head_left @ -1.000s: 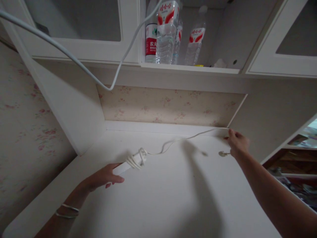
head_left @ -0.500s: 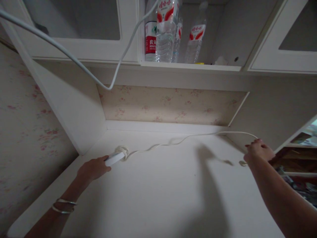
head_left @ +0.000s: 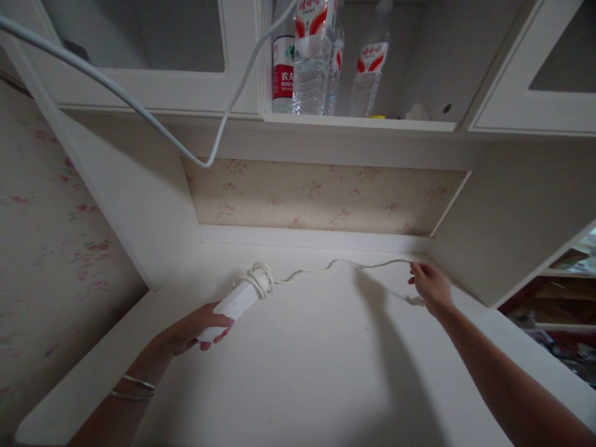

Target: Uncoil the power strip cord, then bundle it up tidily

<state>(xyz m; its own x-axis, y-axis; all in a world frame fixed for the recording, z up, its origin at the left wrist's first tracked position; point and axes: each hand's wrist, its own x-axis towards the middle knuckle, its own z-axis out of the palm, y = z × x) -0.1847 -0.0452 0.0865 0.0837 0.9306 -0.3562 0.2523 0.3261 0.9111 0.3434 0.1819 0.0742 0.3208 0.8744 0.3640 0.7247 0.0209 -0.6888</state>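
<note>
A white power strip [head_left: 236,305] is gripped at its near end by my left hand [head_left: 200,328], tilted up over the white desktop. Loops of its pale cord [head_left: 261,280] are wound round the far end. From there the cord runs wavily to the right, into my right hand [head_left: 429,287], whose fingertips pinch it. The cord's far end beyond that hand is hidden or too small to make out.
The white desk [head_left: 307,354] has side panels and a floral-papered back [head_left: 326,195]. Overhead, a cabinet shelf [head_left: 363,123] holds several plastic bottles [head_left: 310,74]. A thick white cable [head_left: 153,119] hangs across the upper left. Cluttered shelves [head_left: 559,292] stand at far right.
My right hand has moved left with the cord, which hangs slacker. My left hand has turned the power strip and shifted it right, showing more of its face.
</note>
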